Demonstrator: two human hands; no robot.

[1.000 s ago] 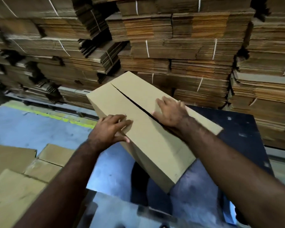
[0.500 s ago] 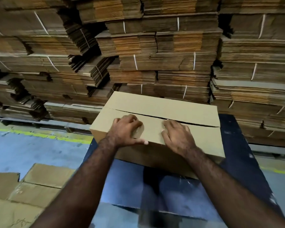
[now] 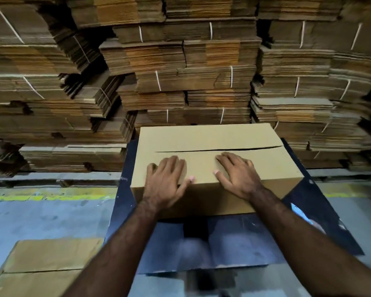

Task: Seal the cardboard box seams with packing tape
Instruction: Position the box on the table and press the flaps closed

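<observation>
A plain brown cardboard box [image 3: 208, 137] stands on a dark blue table [image 3: 240, 243] in front of me, long side facing me. Its two top flaps are folded down, and a dark open seam [image 3: 219, 149] runs left to right between them. My left hand [image 3: 166, 181] lies flat on the near flap, fingers spread, thumb over the front edge. To its right, my right hand [image 3: 237, 174] presses flat on the same flap, fingertips just short of the seam. No tape or tape dispenser is in view.
Tall stacks of bundled flat cardboard [image 3: 180, 71] tied with white string form a wall right behind the box. Flattened cardboard sheets [image 3: 45, 260] lie on the grey floor at lower left. A yellow floor line [image 3: 47, 197] runs along the stacks.
The box has turned from a diagonal to square with me and settled on the table. Both hands have shifted onto the near flap and flattened out.
</observation>
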